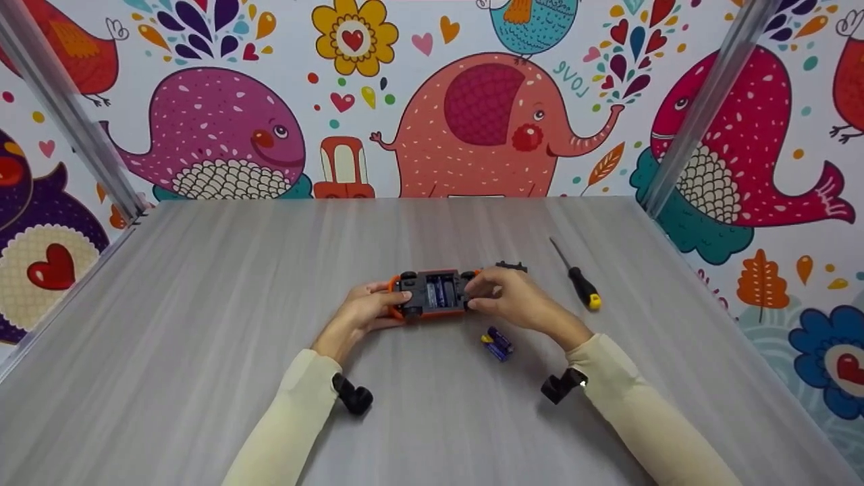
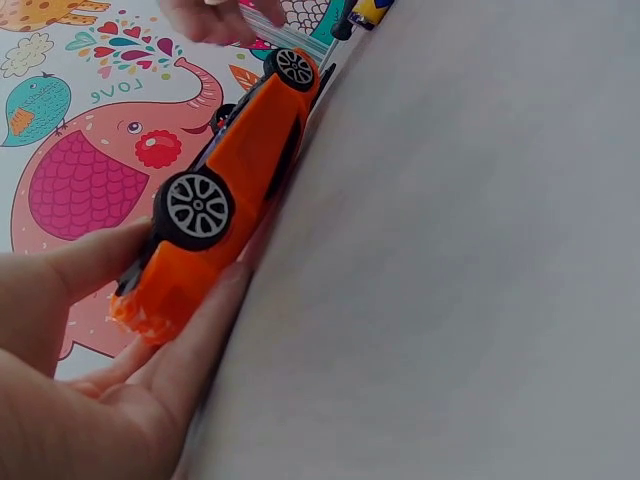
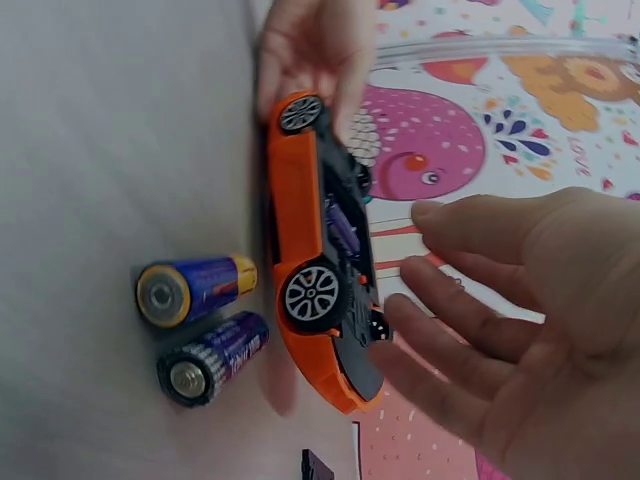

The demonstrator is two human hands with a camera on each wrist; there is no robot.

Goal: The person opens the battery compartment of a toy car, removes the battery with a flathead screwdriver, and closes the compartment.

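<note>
An orange toy car [image 1: 435, 293] lies upside down on the grey table [image 1: 202, 324], its battery bay open with purple batteries [image 1: 439, 291] inside. My left hand [image 1: 368, 310] grips the car's left end, thumb and fingers on either side of the body [image 2: 235, 170]. My right hand [image 1: 503, 297] hovers at the car's right end. In the right wrist view its fingers [image 3: 470, 320] are straight and spread next to the car [image 3: 310, 250], holding nothing. Two loose batteries [image 1: 497, 343] lie just in front of the right hand, side by side [image 3: 200, 290].
A screwdriver [image 1: 577, 278] with a black and yellow handle lies to the right of the car. A small black cover piece [image 1: 511, 266] sits behind the right hand. Metal frame posts [image 1: 67, 108] stand at the table's back corners before a cartoon-animal wall.
</note>
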